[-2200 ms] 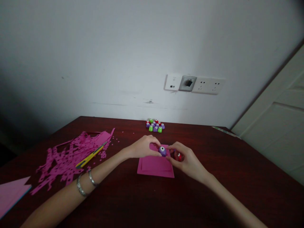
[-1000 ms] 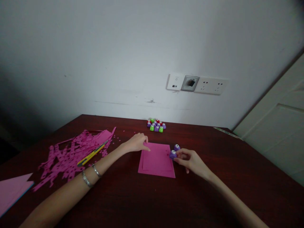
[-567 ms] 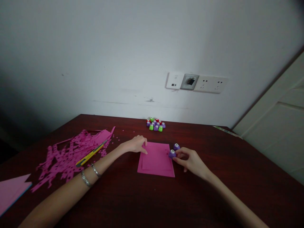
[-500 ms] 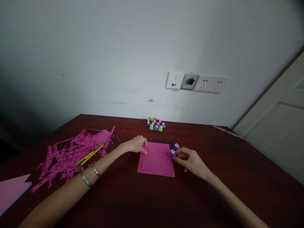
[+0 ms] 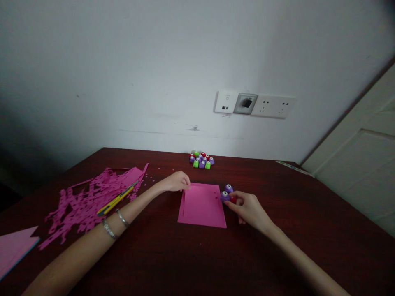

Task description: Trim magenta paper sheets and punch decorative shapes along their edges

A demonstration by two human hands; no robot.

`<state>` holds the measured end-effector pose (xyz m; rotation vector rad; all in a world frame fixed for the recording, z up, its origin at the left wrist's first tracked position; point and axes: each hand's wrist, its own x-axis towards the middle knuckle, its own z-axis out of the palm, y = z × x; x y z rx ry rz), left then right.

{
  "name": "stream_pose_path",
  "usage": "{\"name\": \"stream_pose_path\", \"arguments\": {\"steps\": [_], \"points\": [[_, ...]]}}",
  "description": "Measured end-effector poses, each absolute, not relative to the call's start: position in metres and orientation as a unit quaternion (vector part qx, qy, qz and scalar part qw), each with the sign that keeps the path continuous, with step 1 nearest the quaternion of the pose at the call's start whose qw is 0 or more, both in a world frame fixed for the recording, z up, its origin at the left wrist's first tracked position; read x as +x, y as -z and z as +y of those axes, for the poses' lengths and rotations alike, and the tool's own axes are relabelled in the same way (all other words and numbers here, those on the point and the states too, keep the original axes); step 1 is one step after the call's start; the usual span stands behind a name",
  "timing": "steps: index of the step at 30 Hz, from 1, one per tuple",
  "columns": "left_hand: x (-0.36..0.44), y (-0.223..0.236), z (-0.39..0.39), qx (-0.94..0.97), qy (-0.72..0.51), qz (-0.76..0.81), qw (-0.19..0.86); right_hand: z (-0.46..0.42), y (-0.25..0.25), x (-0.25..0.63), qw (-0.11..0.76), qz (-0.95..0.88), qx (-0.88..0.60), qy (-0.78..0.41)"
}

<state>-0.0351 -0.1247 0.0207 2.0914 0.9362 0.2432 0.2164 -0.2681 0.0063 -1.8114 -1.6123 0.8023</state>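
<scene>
My left hand (image 5: 177,181) is closed in a pinch at the upper left corner of a pink paper sheet (image 5: 203,205). That sheet lies on a slightly larger pink sheet (image 5: 202,224), whose borders show at the left and bottom. My right hand (image 5: 248,207) grips a small purple craft punch (image 5: 225,196) with a white round top, at the sheets' right edge. Just behind it stands a second purple punch (image 5: 228,188). Something red shows partly behind my right fingers. A few tiny pink bits (image 5: 216,195) lie near the sheet's right edge.
Several green, red and purple punches (image 5: 202,161) cluster near the wall. Leftward are a heap of cut pink paper strips (image 5: 89,201), a yellow utility knife (image 5: 115,200) and pink paper (image 5: 15,248) at the table's (image 5: 191,263) left. A thin strip (image 5: 296,168) lies far right.
My left fingers have closed onto the corner of the upper pink sheet, which has shifted up slightly. The purple punch in my right hand has moved up a little, close to the second one.
</scene>
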Motion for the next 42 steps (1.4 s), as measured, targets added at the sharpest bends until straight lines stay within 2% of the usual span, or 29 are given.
{"name": "stream_pose_path", "arguments": {"steps": [13,42], "points": [[-0.048,-0.028,-0.115,0.761,-0.117,0.334,0.544,-0.268,-0.005,0.215,0.325,-0.611,-0.667,-0.277],[-0.049,-0.02,-0.112,0.764,-0.118,0.335,0.539,-0.27,-0.005,0.209,0.324,-0.617,-0.654,-0.295]]}}
